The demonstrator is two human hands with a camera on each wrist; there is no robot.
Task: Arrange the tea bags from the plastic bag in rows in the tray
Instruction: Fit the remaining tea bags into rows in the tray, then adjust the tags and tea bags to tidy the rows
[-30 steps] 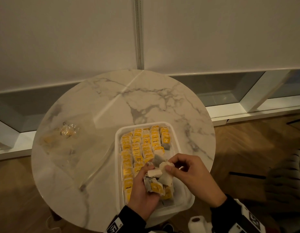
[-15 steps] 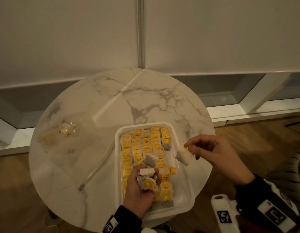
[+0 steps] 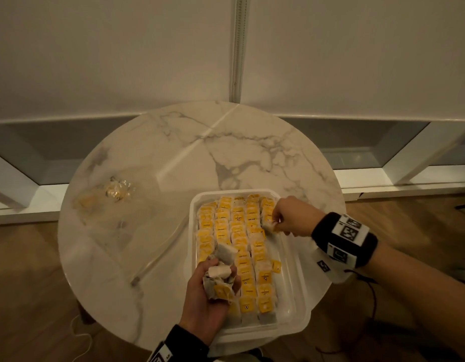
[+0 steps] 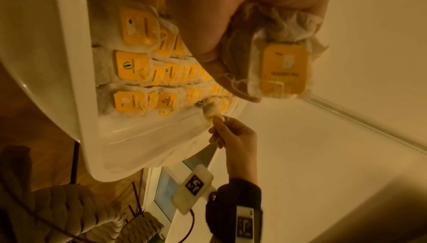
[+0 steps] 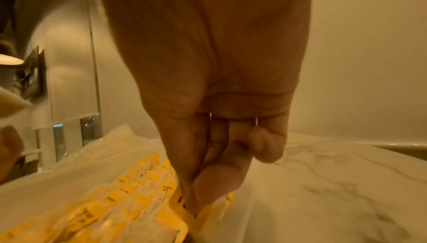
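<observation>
- Now your right hand (image 3: 291, 218) has carried one tea bag (image 3: 268, 226) from mid-air at the tray's right edge to the short row at centre right of the head view, pinching it there.
- Your left hand (image 3: 210, 291) still grips a bunch of bags (image 3: 221, 273) low over the tray (image 3: 291, 291).
- That row is yours to extend; the plastic bag (image 3: 116, 190) lies at left.

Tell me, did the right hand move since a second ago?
Yes. The right hand went from beside the left hand to the tray's far right corner.
</observation>
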